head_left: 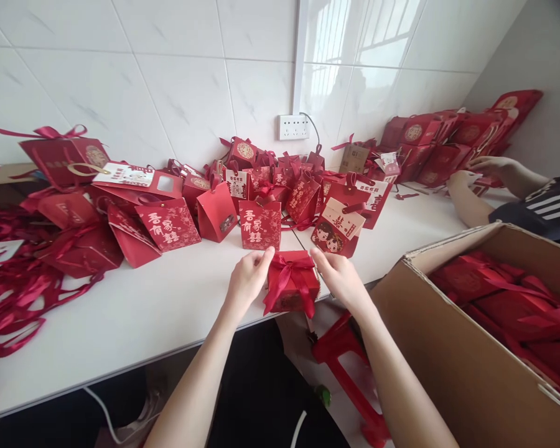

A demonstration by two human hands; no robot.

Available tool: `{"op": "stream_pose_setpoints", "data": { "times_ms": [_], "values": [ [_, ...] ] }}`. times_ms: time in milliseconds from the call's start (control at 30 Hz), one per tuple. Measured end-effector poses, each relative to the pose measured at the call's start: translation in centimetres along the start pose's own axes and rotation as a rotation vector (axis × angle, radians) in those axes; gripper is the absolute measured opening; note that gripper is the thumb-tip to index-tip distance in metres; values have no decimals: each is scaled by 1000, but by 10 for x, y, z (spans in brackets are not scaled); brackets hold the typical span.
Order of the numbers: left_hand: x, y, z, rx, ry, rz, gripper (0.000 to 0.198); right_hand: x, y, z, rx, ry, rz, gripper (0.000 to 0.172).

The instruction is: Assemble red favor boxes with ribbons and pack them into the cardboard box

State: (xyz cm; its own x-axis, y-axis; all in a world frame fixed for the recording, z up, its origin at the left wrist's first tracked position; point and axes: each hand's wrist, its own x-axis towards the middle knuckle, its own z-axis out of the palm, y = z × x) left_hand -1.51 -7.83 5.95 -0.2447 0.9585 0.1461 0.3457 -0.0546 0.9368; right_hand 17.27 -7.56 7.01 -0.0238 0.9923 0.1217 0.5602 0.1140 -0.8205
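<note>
A small red gift box (pixel 291 286) tied with a red ribbon bow sits at the front edge of the white table (pixel 168 305). My left hand (pixel 248 280) grips its left side with curled fingers, the forefinger reaching along the box's top edge. My right hand (pixel 338 275) grips its right side in the same way. Just behind the box stands a red paper bag with white characters (pixel 260 224).
Many red gift bags and boxes (pixel 303 186) crowd the back of the table. Loose red ribbons (pixel 14 292) pile at the left. An open cardboard carton (pixel 485 348) of red boxes is at the right. Another person's arms (pixel 490 180) work at the far right. A red stool (pixel 345 373) stands below.
</note>
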Motion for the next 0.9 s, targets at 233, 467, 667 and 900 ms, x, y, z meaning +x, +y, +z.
{"op": "stream_pose_setpoints", "data": {
  "times_ms": [233,467,667,900],
  "values": [
    [-29,-4,10,-110,43,18,34,3,7,25,297,-52,-39,44],
    [-40,-12,22,-158,122,32,31,-3,19,34,619,-63,-29,44],
    [-37,-15,22,-203,127,12,33,-1,31,31,607,-91,26,43],
    [-23,-19,13,-252,17,-26,25,2,53,12,266,-273,-418,94]
  ]
}}
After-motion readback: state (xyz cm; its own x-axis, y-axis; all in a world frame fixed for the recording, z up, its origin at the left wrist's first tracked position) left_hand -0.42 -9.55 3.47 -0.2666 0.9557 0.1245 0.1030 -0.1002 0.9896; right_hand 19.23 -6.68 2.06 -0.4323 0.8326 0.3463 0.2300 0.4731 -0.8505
